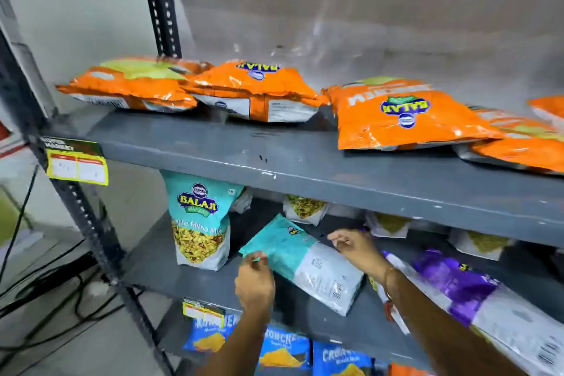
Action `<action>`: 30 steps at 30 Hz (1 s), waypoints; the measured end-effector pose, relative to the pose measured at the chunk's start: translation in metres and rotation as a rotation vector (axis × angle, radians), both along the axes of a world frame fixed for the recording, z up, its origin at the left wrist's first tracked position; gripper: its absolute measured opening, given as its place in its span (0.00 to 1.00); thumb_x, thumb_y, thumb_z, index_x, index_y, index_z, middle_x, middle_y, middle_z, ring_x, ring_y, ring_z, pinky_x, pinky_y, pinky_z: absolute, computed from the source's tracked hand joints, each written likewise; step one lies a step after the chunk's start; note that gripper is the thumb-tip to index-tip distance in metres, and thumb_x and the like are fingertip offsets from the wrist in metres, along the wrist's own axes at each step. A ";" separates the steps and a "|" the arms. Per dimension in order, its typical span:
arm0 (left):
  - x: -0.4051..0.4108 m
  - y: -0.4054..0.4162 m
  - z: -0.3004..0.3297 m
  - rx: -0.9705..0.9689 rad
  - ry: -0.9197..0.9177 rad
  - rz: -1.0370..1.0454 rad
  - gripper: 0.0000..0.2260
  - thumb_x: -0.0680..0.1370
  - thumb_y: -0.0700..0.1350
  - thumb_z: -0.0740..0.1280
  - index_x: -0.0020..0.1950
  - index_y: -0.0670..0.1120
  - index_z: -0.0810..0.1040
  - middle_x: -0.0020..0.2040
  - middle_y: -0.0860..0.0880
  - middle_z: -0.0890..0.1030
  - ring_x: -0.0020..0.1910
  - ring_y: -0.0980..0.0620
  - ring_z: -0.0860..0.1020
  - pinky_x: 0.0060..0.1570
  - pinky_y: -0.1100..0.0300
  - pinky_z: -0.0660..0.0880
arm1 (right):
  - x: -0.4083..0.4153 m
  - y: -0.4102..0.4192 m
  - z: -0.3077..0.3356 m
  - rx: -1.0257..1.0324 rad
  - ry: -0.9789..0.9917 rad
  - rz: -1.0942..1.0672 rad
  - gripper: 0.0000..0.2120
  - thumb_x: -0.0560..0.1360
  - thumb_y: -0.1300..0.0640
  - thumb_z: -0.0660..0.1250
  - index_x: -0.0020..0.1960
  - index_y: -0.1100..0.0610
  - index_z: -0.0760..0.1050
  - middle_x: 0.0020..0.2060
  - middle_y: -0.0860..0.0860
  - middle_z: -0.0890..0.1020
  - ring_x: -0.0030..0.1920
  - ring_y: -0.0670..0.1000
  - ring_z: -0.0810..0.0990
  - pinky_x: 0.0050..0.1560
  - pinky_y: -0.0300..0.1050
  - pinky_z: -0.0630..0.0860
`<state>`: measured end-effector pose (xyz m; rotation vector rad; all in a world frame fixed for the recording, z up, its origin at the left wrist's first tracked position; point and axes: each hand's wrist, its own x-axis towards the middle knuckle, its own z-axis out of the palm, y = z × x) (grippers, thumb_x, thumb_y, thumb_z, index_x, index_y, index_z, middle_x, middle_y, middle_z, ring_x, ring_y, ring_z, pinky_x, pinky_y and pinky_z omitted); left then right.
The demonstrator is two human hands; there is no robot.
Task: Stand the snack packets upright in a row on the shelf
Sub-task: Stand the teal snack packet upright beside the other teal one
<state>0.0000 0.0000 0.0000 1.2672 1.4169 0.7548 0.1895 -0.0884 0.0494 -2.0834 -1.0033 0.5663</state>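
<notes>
On the middle shelf (213, 287) of a grey metal rack, two teal packets show: one teal packet (200, 223) stands upright near the shelf's left end, and a second teal packet (300, 262) lies tilted back-side up just right of it, held at its top by both hands. The left hand (254, 282) pinches the packet's near top corner with fingers closed on it; the right hand (357, 249) touches the far top edge, though I cannot tell whether its fingers are clamped on the packet or only rest there. One purple packet (476, 299) lies flat towards the right end. Along the back edge stand four white packets (305, 207), partly hidden under the shelf above. The top shelf (274, 156) carries five orange packets (403, 116), all lying flat, the rightmost cut off by the frame. Below, three blue packets (283, 351) stand in a row. Two yellow price tags (77, 163) hang on the shelf front edges. Behind is a pale wall, with black cables (45, 308) on the floor at left.
</notes>
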 end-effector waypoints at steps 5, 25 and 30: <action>0.030 0.003 -0.046 -0.492 -0.257 0.037 0.10 0.74 0.46 0.71 0.41 0.39 0.80 0.37 0.42 0.78 0.33 0.46 0.77 0.35 0.55 0.79 | 0.029 0.044 -0.026 -0.301 -0.082 0.014 0.15 0.75 0.69 0.56 0.56 0.69 0.78 0.57 0.65 0.82 0.55 0.59 0.82 0.50 0.49 0.78; 0.057 -0.007 -0.054 -0.260 -0.153 0.268 0.08 0.74 0.48 0.69 0.36 0.48 0.78 0.29 0.51 0.77 0.38 0.41 0.78 0.41 0.57 0.70 | 0.046 0.072 -0.033 -0.337 -0.222 0.099 0.14 0.80 0.60 0.57 0.54 0.67 0.78 0.57 0.64 0.81 0.59 0.60 0.78 0.59 0.47 0.72; 0.049 0.008 -0.015 -0.023 -0.291 0.250 0.05 0.75 0.42 0.68 0.40 0.50 0.80 0.39 0.49 0.81 0.41 0.48 0.77 0.46 0.59 0.68 | 0.044 0.031 -0.019 0.056 -0.009 -0.149 0.09 0.76 0.58 0.67 0.46 0.63 0.83 0.49 0.61 0.85 0.51 0.53 0.81 0.58 0.52 0.75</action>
